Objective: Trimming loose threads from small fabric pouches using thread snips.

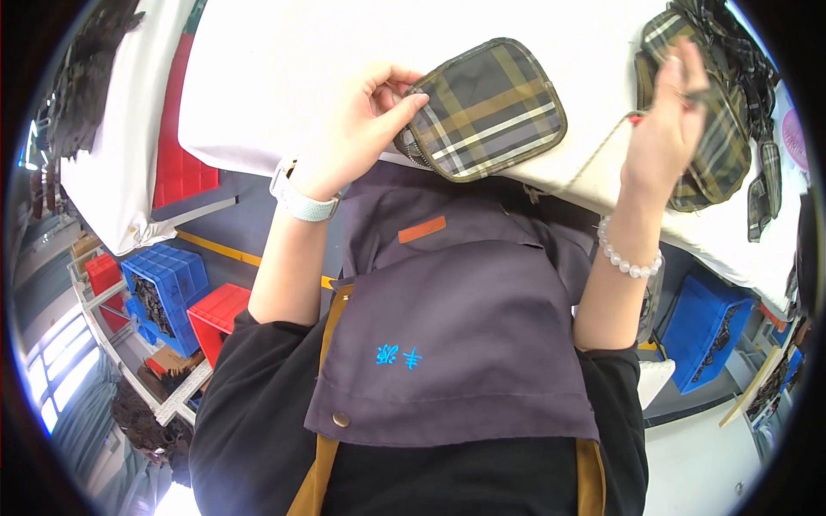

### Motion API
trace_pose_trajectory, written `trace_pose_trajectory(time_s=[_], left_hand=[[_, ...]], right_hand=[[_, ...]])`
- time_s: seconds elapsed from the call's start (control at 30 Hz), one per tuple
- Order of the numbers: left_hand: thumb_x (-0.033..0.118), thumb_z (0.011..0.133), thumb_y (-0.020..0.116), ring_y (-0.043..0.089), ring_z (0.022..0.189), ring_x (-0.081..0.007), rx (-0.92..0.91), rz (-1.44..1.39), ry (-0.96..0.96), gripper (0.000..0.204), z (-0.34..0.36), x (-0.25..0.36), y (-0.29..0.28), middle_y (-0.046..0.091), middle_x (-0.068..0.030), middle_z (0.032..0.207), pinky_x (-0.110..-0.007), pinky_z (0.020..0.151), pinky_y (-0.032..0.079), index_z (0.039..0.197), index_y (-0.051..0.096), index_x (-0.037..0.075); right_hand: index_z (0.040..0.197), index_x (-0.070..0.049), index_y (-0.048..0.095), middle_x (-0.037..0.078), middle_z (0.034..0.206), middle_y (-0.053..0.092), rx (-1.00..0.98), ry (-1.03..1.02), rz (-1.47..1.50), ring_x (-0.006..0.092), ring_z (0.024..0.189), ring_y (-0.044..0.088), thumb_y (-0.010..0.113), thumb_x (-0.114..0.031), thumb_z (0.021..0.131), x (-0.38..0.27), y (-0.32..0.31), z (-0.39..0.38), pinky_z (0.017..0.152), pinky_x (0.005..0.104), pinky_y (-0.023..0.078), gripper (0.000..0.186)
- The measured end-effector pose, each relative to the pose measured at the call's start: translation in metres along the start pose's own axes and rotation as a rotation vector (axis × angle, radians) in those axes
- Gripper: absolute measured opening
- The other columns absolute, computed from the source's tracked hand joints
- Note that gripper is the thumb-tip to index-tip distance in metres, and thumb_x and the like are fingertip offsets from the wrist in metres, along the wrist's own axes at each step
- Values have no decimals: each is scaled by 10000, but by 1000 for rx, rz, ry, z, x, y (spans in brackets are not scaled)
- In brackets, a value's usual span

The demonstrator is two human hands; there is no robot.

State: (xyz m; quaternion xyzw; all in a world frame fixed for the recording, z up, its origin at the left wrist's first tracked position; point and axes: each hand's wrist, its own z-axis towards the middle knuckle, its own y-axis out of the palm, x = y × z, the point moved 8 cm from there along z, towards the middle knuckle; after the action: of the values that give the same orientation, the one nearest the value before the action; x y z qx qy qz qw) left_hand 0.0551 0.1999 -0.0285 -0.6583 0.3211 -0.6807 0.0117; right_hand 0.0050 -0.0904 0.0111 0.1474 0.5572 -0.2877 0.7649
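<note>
Between the thumb and fingers of my left hand (pixel 387 112) is the corner of a small zippered pouch (pixel 486 107) in olive, black and white plaid, held over the white table (pixel 267 60). At the right, my right hand (pixel 667 112) is raised in front of more plaid pouches (pixel 714 172); its fingers are smeared by motion, so whether they grip anything is unclear. A thin pale cord (pixel 594 159) runs down to the left from near that hand, beside a small red item (pixel 635 119).
A white-covered table (pixel 112 189) with dark bundles (pixel 86 77) stands at left. Dark straps (pixel 761 189) hang at right. Blue crates (pixel 163 292) (pixel 697 335) and red bins (pixel 215 318) sit below on both sides. My grey apron (pixel 456 318) fills the lower middle.
</note>
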Motion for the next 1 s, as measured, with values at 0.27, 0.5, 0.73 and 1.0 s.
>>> trace_pose_trajectory(time_s=[0.27,0.5,0.73,1.0], left_hand=[[76,907,726,396,650,14,9,-24,53,170,7,-6,3,524,86,782,-168,573,356,1061,689,15],[85,905,723,390,669,6,-6,-74,4,173,3,-9,4,506,84,798,-172,591,358,1051,667,14],[117,904,726,338,634,4,-10,-57,67,215,4,2,9,457,93,742,-175,572,331,1093,661,38],[125,923,714,333,580,17,-39,-8,-8,184,10,-1,8,494,103,723,-177,525,299,1083,686,37]], right_hand=[[1267,-36,570,101,1166,624,-1138,641,456,201,1095,630,493,-359,1068,-11,100,-95,1002,327,467,386],[1308,11,545,141,1169,652,-96,-276,-42,182,1141,599,442,-192,1083,-13,44,-3,974,282,454,320],[1226,-6,592,3,779,608,-437,187,39,3,567,434,436,-182,1087,9,60,-47,519,171,343,274],[1195,-5,623,-34,771,555,-383,235,104,8,643,428,546,-84,1032,23,60,-50,563,164,321,197]])
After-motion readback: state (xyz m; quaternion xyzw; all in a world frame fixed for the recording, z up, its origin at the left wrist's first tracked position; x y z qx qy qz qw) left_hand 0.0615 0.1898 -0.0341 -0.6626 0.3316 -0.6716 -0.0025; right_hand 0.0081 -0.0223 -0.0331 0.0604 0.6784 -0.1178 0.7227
